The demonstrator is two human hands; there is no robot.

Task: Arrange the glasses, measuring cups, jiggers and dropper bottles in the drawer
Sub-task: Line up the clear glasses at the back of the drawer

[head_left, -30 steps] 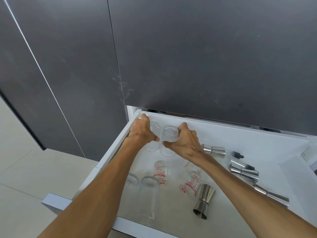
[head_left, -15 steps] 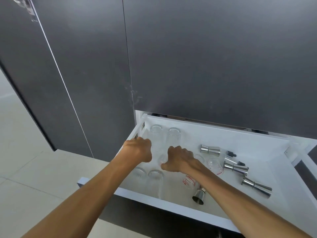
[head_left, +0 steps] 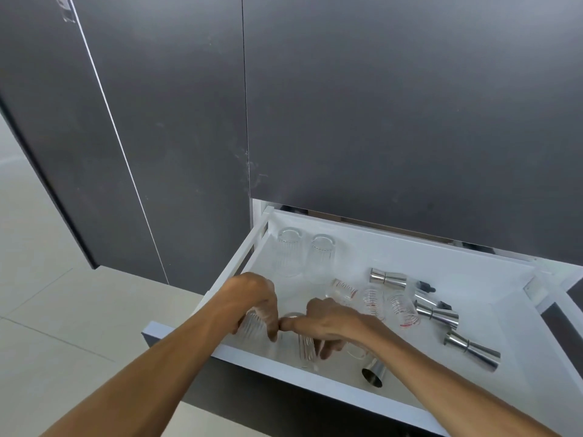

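Note:
The white drawer (head_left: 473,272) stands pulled out. Two ribbed glasses (head_left: 290,255) stand side by side in its back left corner. At the front left, my left hand (head_left: 249,299) grips a ribbed glass (head_left: 252,326), and my right hand (head_left: 328,323) grips a second ribbed glass (head_left: 306,345) right beside it. Three clear measuring cups with red marks (head_left: 373,299) lie in the middle. Steel jiggers (head_left: 471,350) lie on the right, one (head_left: 373,375) by the front wall. Black dropper bottle caps (head_left: 426,287) peek out behind the jiggers.
Dark grey cabinet fronts (head_left: 378,105) rise directly above the drawer's back. The drawer's front panel (head_left: 315,376) runs under my forearms. Pale floor tiles (head_left: 63,310) spread to the left.
Both hands let go of the two glasses at the back left and came to the front of the drawer, where each closed round another ribbed glass. The camera view shifted back.

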